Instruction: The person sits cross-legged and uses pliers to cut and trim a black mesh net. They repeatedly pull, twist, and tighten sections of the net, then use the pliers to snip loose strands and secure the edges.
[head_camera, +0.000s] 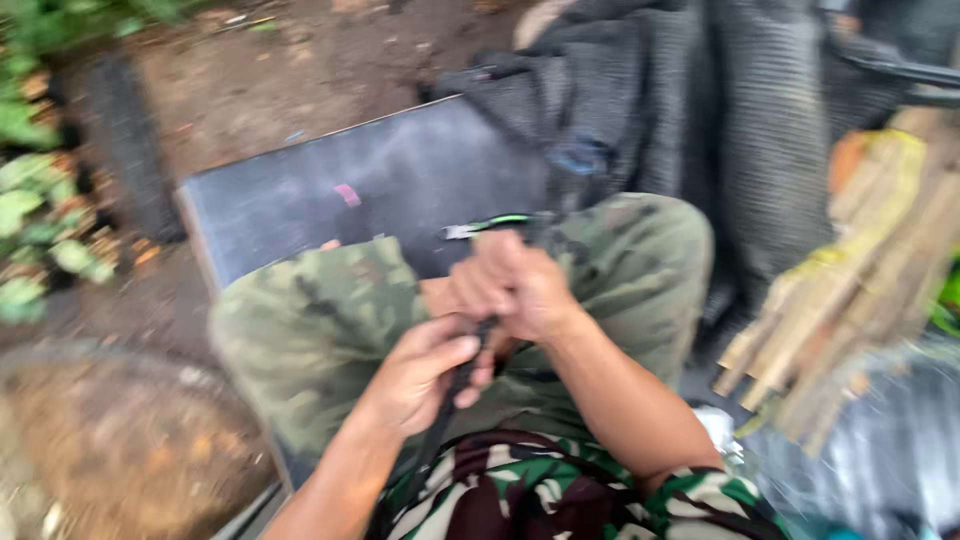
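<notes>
A dark board is seen at left. Over the lap, a black strap is pinched by the left hand and clasped in the closed right hand. Bamboo sticks lie at right.

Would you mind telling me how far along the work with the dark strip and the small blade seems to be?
Done: nothing finished shows. In hand: the left hand pinches a dark strip, and the right hand grips it beside a small green-handled blade. Left: a bundle of split sticks lies untouched alongside. Blur hides finer detail.
</notes>
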